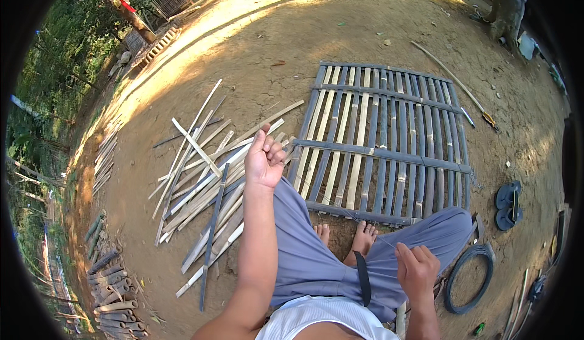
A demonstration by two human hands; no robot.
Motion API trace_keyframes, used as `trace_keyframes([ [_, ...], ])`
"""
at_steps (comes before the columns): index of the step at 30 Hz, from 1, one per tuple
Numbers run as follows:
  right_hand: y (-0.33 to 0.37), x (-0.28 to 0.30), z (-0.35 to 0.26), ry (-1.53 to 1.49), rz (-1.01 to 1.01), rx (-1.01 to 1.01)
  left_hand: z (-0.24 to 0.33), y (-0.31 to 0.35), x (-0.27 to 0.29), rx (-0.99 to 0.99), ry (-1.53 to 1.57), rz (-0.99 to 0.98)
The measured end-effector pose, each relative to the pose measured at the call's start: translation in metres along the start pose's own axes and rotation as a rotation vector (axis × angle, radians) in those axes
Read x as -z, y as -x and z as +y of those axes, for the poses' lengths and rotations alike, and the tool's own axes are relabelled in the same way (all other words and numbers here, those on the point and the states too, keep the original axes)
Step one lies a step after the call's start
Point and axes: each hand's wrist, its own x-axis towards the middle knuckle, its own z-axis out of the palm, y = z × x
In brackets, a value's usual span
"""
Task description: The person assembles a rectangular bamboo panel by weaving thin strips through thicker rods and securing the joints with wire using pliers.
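My left hand (266, 157) is raised over the pile of split bamboo strips (210, 169), its fingers curled in, and whatever they pinch cannot be made out. Over my bent right knee, my right hand (418, 268) is closed in a fist. A thin wire (384, 241) seems to run from it toward my feet. In front of my bare feet lies a bamboo slat panel (380, 151), with pale and dark slats tied across several crossbars. A flat black strip (363, 279) hangs down over my lap.
A coil of dark wire (469, 279) and a pair of dark sandals (508, 206) lie at the right. Beyond the panel is a long thin stick (447, 72), with pliers (488, 119) at its near end. Cut bamboo poles (115, 303) are stacked lower left.
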Motion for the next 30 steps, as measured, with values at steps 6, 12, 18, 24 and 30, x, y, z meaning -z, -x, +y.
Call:
trace_keyframes([
  [6,0.004,0.005,0.019,0.122,0.115,-0.065,-0.017,-0.013,-0.016,-0.012,0.11,0.057],
  [12,-0.002,0.016,0.044,0.232,0.046,-0.038,0.034,-0.035,0.051,-0.152,0.184,0.073],
  [18,0.017,0.038,0.083,0.267,0.113,0.069,0.083,-0.059,0.088,-0.166,0.178,0.12],
  [24,0.017,0.05,0.081,0.259,0.031,0.052,0.084,-0.059,0.088,0.042,0.278,-0.023],
  [30,-0.003,0.039,0.066,0.088,-0.011,0.153,0.004,0.001,-0.008,0.205,-0.137,-0.125],
])
